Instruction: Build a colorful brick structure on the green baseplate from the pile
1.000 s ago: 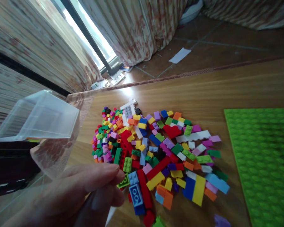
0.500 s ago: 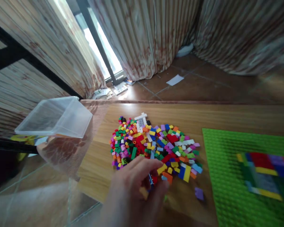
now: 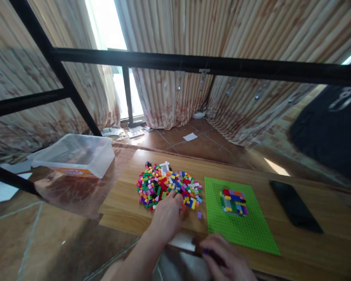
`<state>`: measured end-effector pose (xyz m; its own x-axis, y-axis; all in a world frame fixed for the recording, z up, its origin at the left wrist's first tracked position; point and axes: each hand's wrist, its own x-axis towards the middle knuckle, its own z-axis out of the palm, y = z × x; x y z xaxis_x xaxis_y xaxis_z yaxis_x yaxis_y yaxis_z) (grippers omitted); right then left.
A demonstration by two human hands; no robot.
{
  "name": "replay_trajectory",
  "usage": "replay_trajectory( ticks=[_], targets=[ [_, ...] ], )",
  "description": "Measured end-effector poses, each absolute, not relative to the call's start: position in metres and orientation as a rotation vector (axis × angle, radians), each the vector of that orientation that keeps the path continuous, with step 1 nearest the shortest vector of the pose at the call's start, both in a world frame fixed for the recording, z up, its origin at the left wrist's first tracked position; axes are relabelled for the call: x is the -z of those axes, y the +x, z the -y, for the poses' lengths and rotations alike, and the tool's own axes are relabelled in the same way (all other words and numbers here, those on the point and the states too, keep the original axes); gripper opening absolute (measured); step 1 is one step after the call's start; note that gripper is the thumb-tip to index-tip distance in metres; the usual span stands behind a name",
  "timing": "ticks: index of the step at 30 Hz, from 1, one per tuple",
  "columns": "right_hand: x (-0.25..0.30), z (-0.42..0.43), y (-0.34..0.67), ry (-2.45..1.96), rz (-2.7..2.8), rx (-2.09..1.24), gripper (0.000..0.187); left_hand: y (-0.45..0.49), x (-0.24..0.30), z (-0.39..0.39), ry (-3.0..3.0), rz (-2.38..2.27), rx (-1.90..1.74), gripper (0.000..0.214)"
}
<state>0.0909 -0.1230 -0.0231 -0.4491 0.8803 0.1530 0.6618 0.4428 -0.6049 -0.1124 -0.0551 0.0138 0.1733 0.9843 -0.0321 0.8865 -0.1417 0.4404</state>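
Note:
My left hand (image 3: 167, 214) reaches over the near edge of a heap of small coloured building bricks (image 3: 152, 187). Its fingers bend down at the bricks, and the fingertips are hidden. Lower right, my right hand (image 3: 224, 257) is closed near the table's front edge, somewhat blurred. A bit of a purple brick (image 3: 206, 251) shows at its fingertips. On a green studded baseplate (image 3: 222, 230) stands a low, multicoloured brick build (image 3: 234, 203). A loose purple brick (image 3: 199, 215) lies between the heap and the baseplate.
A black phone (image 3: 295, 207) lies right of the baseplate on the wooden table (image 3: 119, 218). Left of the table stands a clear plastic bin (image 3: 102, 160). Black metal bars (image 3: 163, 59) cross in front of curtains. A dark bag-like shape (image 3: 333, 128) is at far right.
The view has pulled back and up, so the phone, black bars and my right hand now show. My left hand stays at the heap's near side, its finger gap no longer clearly seen.

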Motion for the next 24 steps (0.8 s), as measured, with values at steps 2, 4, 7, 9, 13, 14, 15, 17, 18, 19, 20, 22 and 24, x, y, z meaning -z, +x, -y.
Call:
replay_trajectory(
  ticks=[2,4,7,9,13,14,15,17,18,19,20,22,24],
  targets=[
    [0.016,0.095,0.088,-1.317,2.166,-0.656,0.017,-0.111,-0.014,0.053,2.104,-1.793,-0.352,0.016],
    [0.013,0.074,0.079,-1.367,2.108,-0.64,0.019,-0.111,-0.014,0.052,2.108,-1.798,-0.334,0.013],
    [0.014,0.059,0.06,-1.368,2.053,-0.634,0.021,-0.113,-0.015,0.052,2.091,-1.768,-0.374,0.01],
    [0.016,0.057,0.05,-1.363,2.021,-0.646,0.023,-0.115,-0.017,0.052,2.055,-1.718,-0.455,0.012],
    [0.014,0.057,0.045,-1.321,1.944,-0.716,0.025,-0.113,-0.024,0.051,1.973,-1.606,-0.596,0.012],
    [0.012,0.056,0.047,-1.318,1.906,-0.738,0.023,-0.111,-0.026,0.05,1.959,-1.573,-0.624,0.012],
    [0.009,0.055,0.05,-1.325,1.851,-0.76,0.021,-0.107,-0.027,0.049,1.947,-1.539,-0.652,0.012],
    [0.002,0.053,0.055,-1.357,1.675,-0.825,0.018,-0.099,-0.029,0.048,1.925,-1.477,-0.713,0.011],
    [-0.001,0.051,0.057,-1.369,1.562,-0.884,0.021,-0.095,-0.029,0.047,1.917,-1.453,-0.743,0.011],
    [-0.004,0.05,0.059,-1.367,1.448,-0.963,0.025,-0.091,-0.03,0.047,1.911,-1.44,-0.772,0.011],
    [-0.007,0.049,0.06,-1.351,1.343,-1.052,0.03,-0.087,-0.03,0.047,1.91,-1.432,-0.798,0.011],
    [-0.011,0.047,0.062,-1.291,1.185,-1.212,0.037,-0.08,-0.031,0.046,1.91,-1.411,-0.834,0.012],
    [-0.013,0.045,0.063,-1.242,1.115,-1.295,0.039,-0.074,-0.031,0.045,1.911,-1.38,-0.861,0.011]
  ],
)
